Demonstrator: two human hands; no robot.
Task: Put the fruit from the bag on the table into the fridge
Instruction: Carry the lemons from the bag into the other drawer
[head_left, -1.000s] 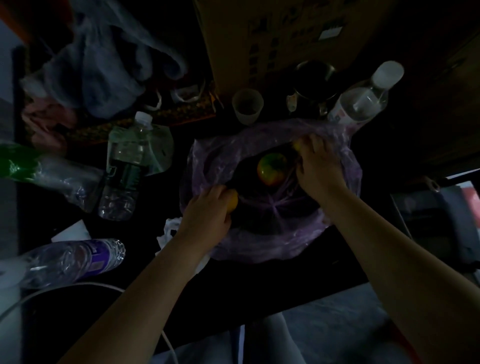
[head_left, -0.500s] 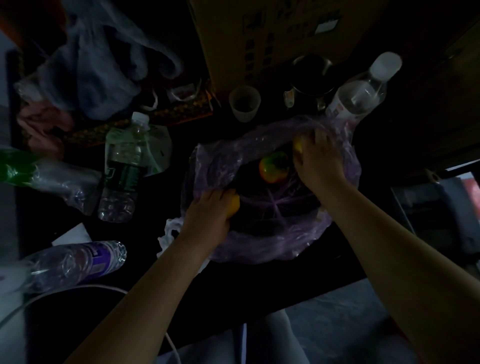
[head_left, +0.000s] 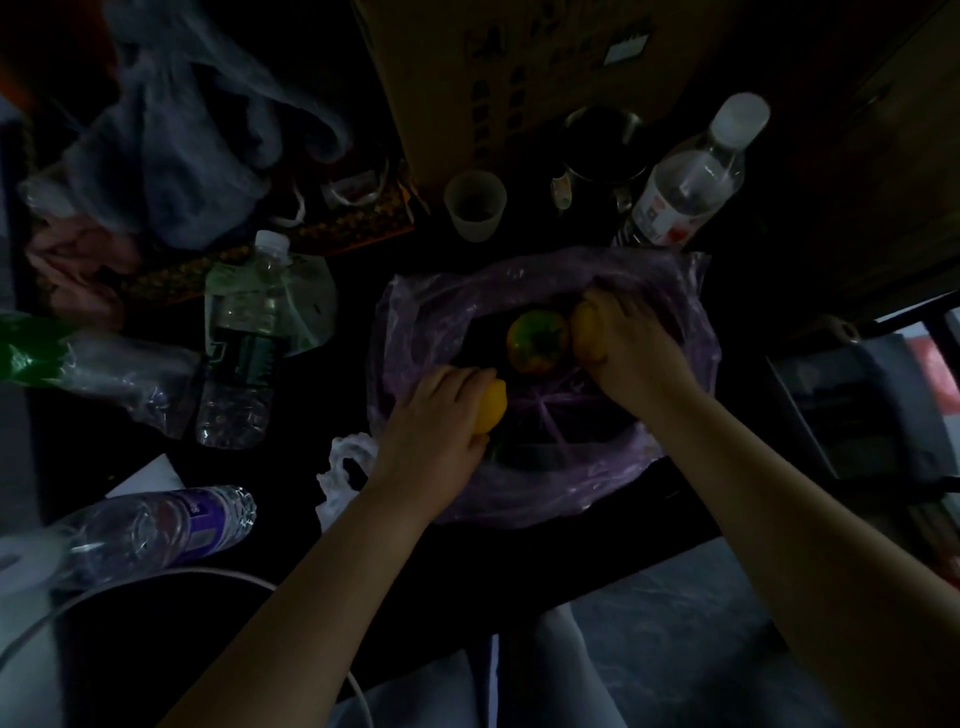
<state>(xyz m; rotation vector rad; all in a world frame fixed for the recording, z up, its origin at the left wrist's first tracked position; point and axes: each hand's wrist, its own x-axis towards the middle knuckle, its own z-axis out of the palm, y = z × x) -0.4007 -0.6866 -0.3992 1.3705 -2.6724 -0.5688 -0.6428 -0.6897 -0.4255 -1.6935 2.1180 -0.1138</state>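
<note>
A thin purple plastic bag (head_left: 431, 332) lies opened out at the centre of the frame on a dark, cluttered surface (head_left: 519, 561). The left hand (head_left: 436, 415) sits at the bag's lower-left rim, fingers curled over a yellow fruit (head_left: 493, 405); only the fruit's right edge shows past the knuckles. The right hand (head_left: 631, 345) is at the bag's upper right, fingers wrapped round a second yellow fruit (head_left: 587, 327). Just left of that one, a red-and-green fruit (head_left: 535, 340) rests loose in the hollow of the bag. I cannot tell whether the two touch. The fridge is not in view.

The fruits look round, firm and smooth-skinned, light enough for one hand each. They would likely bruise if dropped and roll if set down carelessly. A cupped grip round the widest part, palm over the top as both hands have now, suits them best. The bag is the awkward part. Its film is limp and crinkled and may cling to a fruit or lift with it, so each fruit should come straight up and clear of the folds. With both hands full, the loose fruit probably waits for another trip.

An upright water bottle (head_left: 691, 176) and a plastic cup (head_left: 475, 205) stand close behind the bag in the upper part of the frame. A careless lift toward them could knock either over.
</note>
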